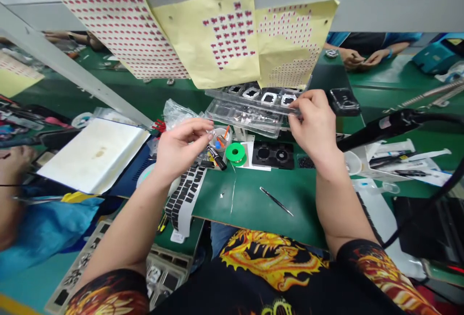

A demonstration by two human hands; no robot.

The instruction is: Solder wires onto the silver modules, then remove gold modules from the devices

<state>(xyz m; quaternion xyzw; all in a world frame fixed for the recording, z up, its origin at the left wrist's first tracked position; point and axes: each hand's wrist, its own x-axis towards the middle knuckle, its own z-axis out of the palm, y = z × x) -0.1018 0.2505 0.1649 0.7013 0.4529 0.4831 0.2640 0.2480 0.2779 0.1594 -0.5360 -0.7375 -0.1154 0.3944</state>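
My right hand (313, 124) pinches the right front corner of a clear plastic tray (250, 96), which holds several white square-framed parts (268, 98). This tray is raised and tilted over another clear compartment tray (246, 119) with small pieces in it. My left hand (183, 148) hovers left of the trays, near a small tub (226, 134) of odds and ends. Its fingers are curved, with a gap between thumb and index, and nothing shows in them. Below lie a green solder spool (235, 154), a black marker (217, 158) and tweezers (276, 201).
Yellow label sheets (213, 39) hang from the shelf above the trays. On the right, a black flexible-arm tool (384, 126) reaches in beside a bin of syringes (402, 158). Black label strips (186, 189) overhang the bench's left edge. Co-workers' hands (366, 59) are across the bench and at left.
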